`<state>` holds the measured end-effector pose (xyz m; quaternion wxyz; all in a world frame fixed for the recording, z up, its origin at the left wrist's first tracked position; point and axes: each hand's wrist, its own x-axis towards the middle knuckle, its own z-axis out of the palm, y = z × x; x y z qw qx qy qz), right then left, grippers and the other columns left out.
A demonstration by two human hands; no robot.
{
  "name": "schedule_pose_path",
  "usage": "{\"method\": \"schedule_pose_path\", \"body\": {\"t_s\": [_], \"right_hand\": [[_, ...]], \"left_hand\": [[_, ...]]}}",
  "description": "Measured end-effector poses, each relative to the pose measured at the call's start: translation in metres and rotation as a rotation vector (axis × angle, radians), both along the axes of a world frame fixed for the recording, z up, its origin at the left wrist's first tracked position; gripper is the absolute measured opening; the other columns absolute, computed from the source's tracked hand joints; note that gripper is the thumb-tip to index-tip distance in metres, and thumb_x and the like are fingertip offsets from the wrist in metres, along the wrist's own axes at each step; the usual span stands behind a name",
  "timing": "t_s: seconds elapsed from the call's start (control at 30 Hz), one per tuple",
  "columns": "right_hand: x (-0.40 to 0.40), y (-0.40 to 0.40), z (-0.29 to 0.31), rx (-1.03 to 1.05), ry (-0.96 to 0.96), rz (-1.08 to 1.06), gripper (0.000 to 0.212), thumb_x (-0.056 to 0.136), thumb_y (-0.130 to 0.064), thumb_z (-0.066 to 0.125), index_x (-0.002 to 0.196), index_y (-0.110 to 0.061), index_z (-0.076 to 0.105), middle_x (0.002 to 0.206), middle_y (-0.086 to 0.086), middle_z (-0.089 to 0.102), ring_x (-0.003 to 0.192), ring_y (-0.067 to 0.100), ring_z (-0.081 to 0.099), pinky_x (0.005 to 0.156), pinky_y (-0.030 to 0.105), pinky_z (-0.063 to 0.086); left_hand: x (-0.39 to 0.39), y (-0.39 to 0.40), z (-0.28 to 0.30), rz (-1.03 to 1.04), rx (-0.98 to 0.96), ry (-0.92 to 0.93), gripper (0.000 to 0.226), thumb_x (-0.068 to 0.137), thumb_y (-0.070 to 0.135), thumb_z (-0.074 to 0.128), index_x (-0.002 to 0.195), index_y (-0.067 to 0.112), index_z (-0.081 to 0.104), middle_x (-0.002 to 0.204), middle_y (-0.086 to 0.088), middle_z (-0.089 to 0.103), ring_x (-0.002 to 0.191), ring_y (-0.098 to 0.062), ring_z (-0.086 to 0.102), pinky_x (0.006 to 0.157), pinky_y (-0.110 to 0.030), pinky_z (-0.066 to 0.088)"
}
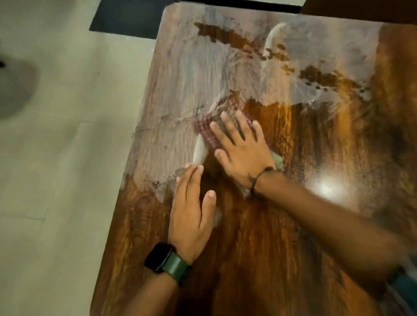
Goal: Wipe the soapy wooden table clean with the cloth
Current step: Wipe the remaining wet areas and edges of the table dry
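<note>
On the table (257,249): we saw dark bare wood near us and grey soap film (183,86) over the far left part.
Cloth (207,129): it lay flat on the table at the film's edge, mostly under our right hand.
Right hand (243,150): our fingers were spread straight, pressing the cloth down.
Left hand (190,213): it lay flat on the wood, fingers straight, holding nothing, just beside the cloth.
Watch (162,257): we wore 1 on the left wrist.
</note>
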<state>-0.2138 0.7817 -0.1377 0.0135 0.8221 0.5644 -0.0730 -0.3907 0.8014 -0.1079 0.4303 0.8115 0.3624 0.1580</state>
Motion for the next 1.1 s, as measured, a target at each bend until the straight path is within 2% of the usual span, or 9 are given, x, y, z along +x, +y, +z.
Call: {"method": "schedule_pose_path", "body": {"t_s": [0.13,0.23,0.4,0.53,0.63,0.8,0.9,1.0,1.1], "right_hand": [[-0.094,-0.035,0.01,0.022,0.131,0.397,0.069,0.085,-0.048,0.02,0.145,-0.017,0.031,0.153,0.011,0.025,0.143,0.034,0.002,0.113,0.057,0.003],[-0.078,-0.025,0.011,0.04,0.203,0.53,0.06,0.088,-0.045,0.027,0.138,-0.018,0.046,0.149,0.01,0.036,0.143,0.034,0.015,0.114,0.058,0.014],[-0.02,0.063,0.003,-0.003,0.046,0.26,0.056,0.096,-0.049,0.022,0.149,-0.036,0.01,0.159,-0.003,0.003,0.146,0.023,-0.003,0.117,0.049,0.002],[-0.028,0.08,0.004,-0.014,0.002,0.085,0.057,0.098,-0.047,0.019,0.149,-0.033,-0.002,0.159,0.0,-0.007,0.145,0.026,-0.012,0.116,0.051,-0.005],[-0.1,0.029,-0.001,-0.047,-0.026,0.304,0.072,0.094,-0.05,0.027,0.146,-0.023,-0.016,0.155,0.01,-0.02,0.139,0.035,-0.027,0.112,0.055,-0.015],[-0.125,0.01,0.001,-0.075,0.055,0.573,0.075,0.087,-0.055,0.035,0.15,-0.019,0.016,0.157,0.01,0.014,0.146,0.03,-0.001,0.114,0.05,-0.015],[-0.091,0.053,0.0,-0.084,0.019,0.533,0.078,0.086,-0.052,0.039,0.149,-0.024,0.003,0.158,0.004,-0.003,0.145,0.025,-0.011,0.116,0.05,-0.008],[-0.061,0.095,0.004,-0.041,0.035,0.334,0.058,0.095,-0.049,0.021,0.149,-0.035,0.005,0.159,-0.001,0.0,0.146,0.024,-0.006,0.117,0.052,0.001],[-0.056,0.107,0.006,-0.026,0.016,0.253,0.055,0.098,-0.046,0.02,0.149,-0.034,0.004,0.16,-0.001,-0.001,0.146,0.024,-0.007,0.117,0.05,-0.001]], "left_hand": [[-0.01,0.013,-0.001,0.045,-0.001,0.017,0.059,0.088,0.048,0.02,0.139,0.019,0.024,0.145,0.012,0.017,0.138,-0.001,0.01,0.117,-0.041,0.018],[-0.015,0.02,0.0,0.052,0.02,0.011,0.058,0.089,0.047,0.021,0.139,0.019,0.025,0.145,0.011,0.018,0.138,-0.001,0.011,0.117,-0.038,0.017],[-0.023,0.02,-0.002,0.112,0.017,0.03,0.059,0.089,0.045,0.021,0.139,0.013,0.029,0.146,0.005,0.024,0.138,-0.004,0.014,0.117,-0.042,0.016],[-0.03,0.02,0.002,0.152,0.013,0.019,0.06,0.089,0.044,0.022,0.139,0.012,0.029,0.148,0.0,0.026,0.138,-0.004,0.013,0.117,-0.043,0.016],[-0.035,0.028,0.002,0.176,-0.007,0.017,0.063,0.088,0.047,0.02,0.14,0.013,0.026,0.15,0.0,0.022,0.139,-0.006,0.012,0.116,-0.045,0.017],[-0.038,0.044,-0.001,0.204,-0.033,0.014,0.065,0.086,0.05,0.019,0.141,0.015,0.027,0.151,0.003,0.022,0.139,-0.004,0.012,0.117,-0.038,0.016],[-0.041,0.047,-0.002,0.204,0.02,0.032,0.064,0.088,0.047,0.02,0.14,0.01,0.029,0.15,-0.007,0.026,0.138,-0.008,0.014,0.117,-0.039,0.016],[-0.046,0.046,-0.003,0.232,0.003,0.031,0.062,0.089,0.045,0.021,0.139,0.01,0.03,0.15,-0.007,0.028,0.136,-0.004,0.013,0.117,-0.041,0.016],[-0.053,0.045,-0.003,0.276,-0.003,0.033,0.058,0.091,0.042,0.023,0.139,0.01,0.03,0.15,-0.005,0.028,0.135,-0.002,0.011,0.116,-0.043,0.017]]}}
